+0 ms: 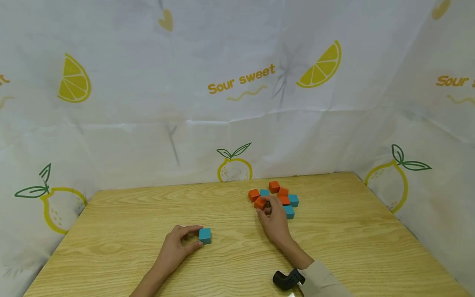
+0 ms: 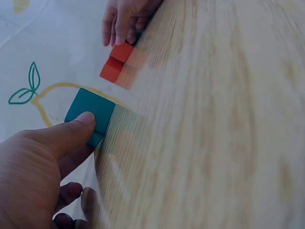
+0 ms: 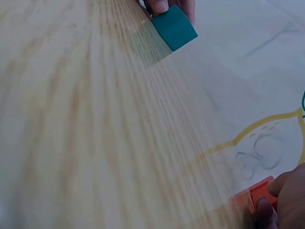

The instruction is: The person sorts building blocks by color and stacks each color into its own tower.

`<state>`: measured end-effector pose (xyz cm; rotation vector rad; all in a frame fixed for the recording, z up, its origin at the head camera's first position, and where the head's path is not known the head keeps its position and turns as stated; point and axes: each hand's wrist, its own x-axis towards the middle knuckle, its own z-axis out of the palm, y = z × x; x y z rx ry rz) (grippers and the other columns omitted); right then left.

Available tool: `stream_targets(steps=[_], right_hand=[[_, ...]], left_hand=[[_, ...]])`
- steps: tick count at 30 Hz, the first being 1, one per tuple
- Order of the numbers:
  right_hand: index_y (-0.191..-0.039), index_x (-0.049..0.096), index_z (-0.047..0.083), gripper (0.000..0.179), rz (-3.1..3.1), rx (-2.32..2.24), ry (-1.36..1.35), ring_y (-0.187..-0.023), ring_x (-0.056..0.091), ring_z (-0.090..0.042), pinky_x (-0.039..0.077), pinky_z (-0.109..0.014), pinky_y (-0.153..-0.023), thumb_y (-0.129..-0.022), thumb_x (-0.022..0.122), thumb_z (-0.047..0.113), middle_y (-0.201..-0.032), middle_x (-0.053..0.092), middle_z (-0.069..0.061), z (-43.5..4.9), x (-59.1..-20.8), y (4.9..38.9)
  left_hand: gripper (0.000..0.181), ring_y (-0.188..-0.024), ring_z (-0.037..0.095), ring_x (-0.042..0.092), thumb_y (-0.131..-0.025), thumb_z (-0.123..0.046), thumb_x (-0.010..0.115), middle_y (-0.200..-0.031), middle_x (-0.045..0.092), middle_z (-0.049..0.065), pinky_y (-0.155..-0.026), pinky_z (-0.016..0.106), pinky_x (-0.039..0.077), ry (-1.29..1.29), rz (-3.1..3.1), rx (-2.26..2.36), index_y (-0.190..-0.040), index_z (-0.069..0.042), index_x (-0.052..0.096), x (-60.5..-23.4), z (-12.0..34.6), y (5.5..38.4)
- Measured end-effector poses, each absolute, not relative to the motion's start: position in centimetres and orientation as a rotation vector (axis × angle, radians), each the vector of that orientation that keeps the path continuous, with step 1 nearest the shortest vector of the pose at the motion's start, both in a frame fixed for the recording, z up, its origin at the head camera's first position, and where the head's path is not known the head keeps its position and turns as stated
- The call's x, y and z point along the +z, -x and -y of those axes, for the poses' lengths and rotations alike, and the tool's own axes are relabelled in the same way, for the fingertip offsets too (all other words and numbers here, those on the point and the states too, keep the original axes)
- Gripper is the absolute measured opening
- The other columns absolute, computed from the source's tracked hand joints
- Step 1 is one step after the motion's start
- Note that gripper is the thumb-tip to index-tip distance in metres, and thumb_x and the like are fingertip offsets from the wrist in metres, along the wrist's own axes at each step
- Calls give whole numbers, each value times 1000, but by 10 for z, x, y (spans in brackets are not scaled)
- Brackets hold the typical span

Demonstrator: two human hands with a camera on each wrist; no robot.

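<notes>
My left hand pinches a blue cube between thumb and forefinger, low at the near middle of the wooden table. The left wrist view shows the thumb pressed on a face of this cube, right by the tabletop. Farther off to the right, my right hand grips an orange cube at the front left of a loose group of cubes. In the right wrist view its thumb and fingers lie around that orange cube, partly hidden by the hand.
Around the right hand sit several other cubes, among them an orange one at the back and a blue one at the front right. The wooden table meets a lemon-printed white cloth. A black device sits by the right sleeve.
</notes>
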<state>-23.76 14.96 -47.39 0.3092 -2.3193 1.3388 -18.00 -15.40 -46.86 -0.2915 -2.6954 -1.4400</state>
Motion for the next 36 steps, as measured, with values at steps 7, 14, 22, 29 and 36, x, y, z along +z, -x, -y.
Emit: stream_targets(steps=[7, 14, 22, 29, 36], right_hand=[[-119, 58, -1, 35, 2348, 1324, -244, -74, 56, -20, 48, -26, -64, -86, 70, 0, -108, 53, -16, -147, -473, 237], [-120, 58, -2, 36, 2353, 1330, -230, -75, 58, -21, 49, -26, -65, -86, 71, 2, -110, 53, -16, -146, -473, 237], [-122, 57, 0, 38, 2354, 1324, -194, -76, 59, -20, 49, -27, -65, -87, 71, 6, -110, 53, -15, -148, -474, 237], [-125, 54, -1, 35, 2321, 1365, -155, -69, 60, -17, 48, -27, -58, -95, 62, 13, -115, 52, -18, -151, -473, 239], [-125, 54, -3, 30, 2294, 1366, -95, -60, 57, -14, 46, -25, -53, -97, 57, 6, -121, 48, -22, -152, -474, 240]], left_hand=[[43, -76, 17, 40, -73, -22, 83, -93, 57, -4, -66, 27, 37, 298, 2693, -1444, -114, -23, 71, -470, 155, 181], [43, -75, 17, 38, -73, -22, 83, -90, 55, -3, -65, 26, 36, 295, 2706, -1440, -114, -23, 71, -469, 155, 181], [43, -77, 17, 41, -72, -22, 83, -89, 55, -3, -67, 26, 37, 304, 2699, -1432, -114, -22, 71, -471, 154, 181], [43, -78, 18, 41, -73, -24, 83, -89, 54, -3, -67, 27, 38, 310, 2701, -1441, -114, -22, 70, -471, 154, 181], [43, -77, 18, 41, -73, -23, 83, -88, 53, -3, -67, 27, 38, 306, 2697, -1442, -114, -23, 70, -470, 154, 181]])
